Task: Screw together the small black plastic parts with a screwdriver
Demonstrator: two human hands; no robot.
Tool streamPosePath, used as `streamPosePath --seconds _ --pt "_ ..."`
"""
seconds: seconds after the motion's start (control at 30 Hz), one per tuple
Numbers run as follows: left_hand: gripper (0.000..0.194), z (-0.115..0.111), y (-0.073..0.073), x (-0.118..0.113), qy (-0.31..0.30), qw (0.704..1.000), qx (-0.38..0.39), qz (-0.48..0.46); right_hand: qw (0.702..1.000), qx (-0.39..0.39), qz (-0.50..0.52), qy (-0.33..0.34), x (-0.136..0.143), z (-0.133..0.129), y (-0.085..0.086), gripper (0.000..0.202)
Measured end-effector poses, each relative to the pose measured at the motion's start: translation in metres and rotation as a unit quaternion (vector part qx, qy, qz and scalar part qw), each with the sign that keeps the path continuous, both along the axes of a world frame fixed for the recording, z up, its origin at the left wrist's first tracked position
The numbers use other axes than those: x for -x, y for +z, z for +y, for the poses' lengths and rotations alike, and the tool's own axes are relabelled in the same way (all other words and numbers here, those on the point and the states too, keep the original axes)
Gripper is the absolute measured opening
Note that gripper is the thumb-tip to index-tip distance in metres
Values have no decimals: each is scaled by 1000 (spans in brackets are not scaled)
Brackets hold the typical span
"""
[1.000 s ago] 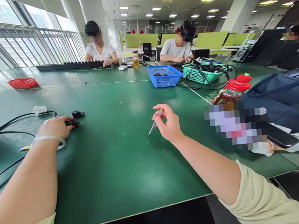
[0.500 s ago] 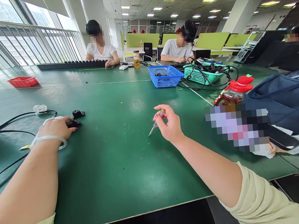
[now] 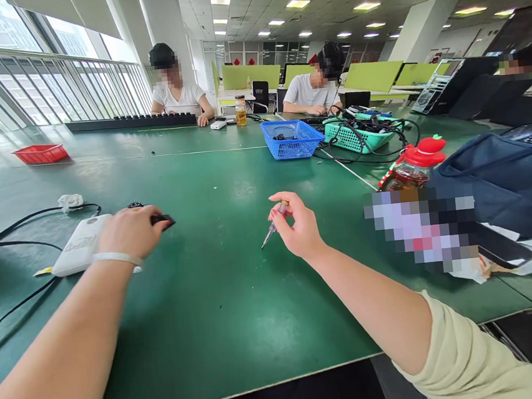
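My left hand is closed on a small black piece, whose end sticks out past the fingertips; its kind cannot be made out. Behind the knuckles, another small black part is mostly hidden. A white box-shaped device with black cables lies left of this hand. Between the thumb and fingers of my right hand is a slim screwdriver with a clear handle. Its tip points down and to the left, close over the green table; whether it touches cannot be told.
A blue basket and a teal basket heaped with cables stand ahead. To the right are a red-lidded jar, a dark blue bag and a phone. A red tray sits far left. Two people sit across the table.
My left hand has moved to the right with the small black piece, uncovering the white device. My right hand holds the screwdriver in nearly the same place.
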State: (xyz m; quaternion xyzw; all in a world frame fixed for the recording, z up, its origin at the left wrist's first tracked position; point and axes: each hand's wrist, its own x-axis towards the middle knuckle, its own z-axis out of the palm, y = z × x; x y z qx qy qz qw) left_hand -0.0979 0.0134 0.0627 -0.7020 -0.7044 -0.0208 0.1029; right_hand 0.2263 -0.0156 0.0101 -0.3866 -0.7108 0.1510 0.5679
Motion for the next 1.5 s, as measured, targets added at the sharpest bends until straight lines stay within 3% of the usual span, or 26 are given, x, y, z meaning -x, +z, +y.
streamPosePath --seconds 0.1,0.2,0.27,0.37,0.5,0.67,0.8,0.97,1.17,1.5 --pt "35 -14 -9 -50 -137 990 -40 -14 999 -17 -32 6 1 -2 1 20" --pt "24 -27 -21 -91 -285 954 -75 -55 997 -29 -66 22 4 -7 2 24" --pt "21 -32 -30 -107 -352 929 -84 -75 995 -30 -83 38 7 -10 3 27" --pt "17 -34 -40 -116 -396 909 -100 -79 993 -22 -96 64 11 -14 4 28" --pt "15 -32 -49 -116 -395 911 -96 -69 991 -14 -101 84 13 -16 7 22" --pt "19 -32 -49 -118 -356 931 -32 -77 990 9 -112 87 11 -16 11 15" --pt "24 -31 -50 -117 -345 930 2 -124 990 30 -111 84 8 -14 11 11" --pt "45 -27 -56 -107 -325 919 52 -216 995 24 -79 57 6 -13 15 4" --pt "34 -25 -58 -104 -321 907 55 -268 999 -46 -3 10 10 -23 24 9" --pt "34 -24 -59 -103 -323 894 58 -303 997 -7 -17 69 11 -20 17 6"
